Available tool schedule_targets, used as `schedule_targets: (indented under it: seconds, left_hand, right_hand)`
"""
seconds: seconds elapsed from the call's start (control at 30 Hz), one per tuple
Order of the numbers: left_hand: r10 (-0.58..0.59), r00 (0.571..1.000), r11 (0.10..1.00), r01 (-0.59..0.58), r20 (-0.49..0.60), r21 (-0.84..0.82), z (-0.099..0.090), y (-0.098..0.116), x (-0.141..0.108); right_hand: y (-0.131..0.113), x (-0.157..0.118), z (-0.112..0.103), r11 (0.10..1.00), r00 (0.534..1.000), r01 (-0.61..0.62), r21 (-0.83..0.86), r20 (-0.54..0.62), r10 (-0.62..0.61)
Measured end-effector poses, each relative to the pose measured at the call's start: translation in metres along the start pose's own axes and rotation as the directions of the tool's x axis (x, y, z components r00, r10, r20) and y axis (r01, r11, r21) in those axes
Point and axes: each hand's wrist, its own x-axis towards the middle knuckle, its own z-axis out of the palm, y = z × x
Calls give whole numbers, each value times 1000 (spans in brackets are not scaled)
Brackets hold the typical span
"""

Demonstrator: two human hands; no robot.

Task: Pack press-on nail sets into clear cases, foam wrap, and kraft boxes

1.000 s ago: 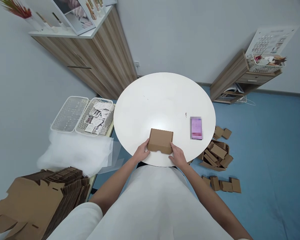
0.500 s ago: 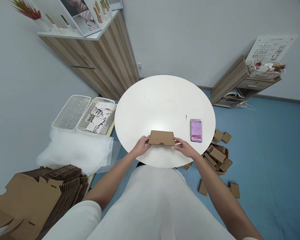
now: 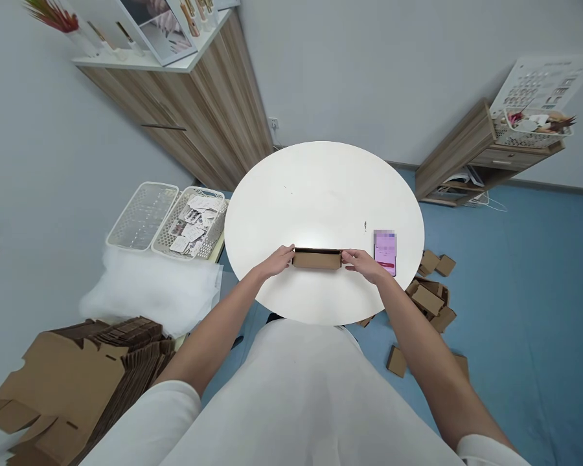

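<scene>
A small brown cardboard box [image 3: 317, 260] is held over the near half of the round white table [image 3: 320, 188], tilted so that a narrow side and a dark upper edge show. My left hand [image 3: 278, 261] grips its left end, fingers closed at the upper corner. At the right end my right hand [image 3: 360, 262] pinches the other corner. A phone with a pink screen [image 3: 385, 252] lies on the table just right of my right hand.
Left of the table are a white basket of cards [image 3: 192, 223], a clear-filled basket [image 3: 143, 215], white wrapping sheets [image 3: 150, 285] and stacked flat cardboard [image 3: 72, 382]. Small brown boxes [image 3: 427, 298] lie on the blue floor at right. Wooden cabinets stand behind.
The box has turned from showing its broad top to showing a narrow side. Both hands have moved slightly away from my body with it, still at its ends.
</scene>
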Motion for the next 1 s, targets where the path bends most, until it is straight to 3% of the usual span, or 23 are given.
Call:
schedule_targets:
  seconds: [0.13, 0.4, 0.6, 0.83, 1.0]
  left_hand:
    - [52, 994, 996, -59, 98, 67, -6, 4, -1]
    - [195, 980, 947, -197, 34, 254, -13, -1, 3]
    - [178, 984, 958, -177, 14, 225, -12, -13, 7]
    - [176, 984, 946, -171, 5, 276, -15, -6, 5]
    - [298, 955, 886, -276, -1, 373, -11, -4, -7]
  right_hand:
    - [0, 5, -2, 999, 1000, -19, 39, 0, 19]
    - [-7, 2, -1, 995, 998, 33, -93, -46, -38]
    - [-7, 0, 2, 985, 996, 66, -157, -45, -74]
    - [-9, 1, 3, 977, 994, 71, -201, -62, -85]
    - [-5, -7, 7, 962, 993, 79, -263, -65, -99]
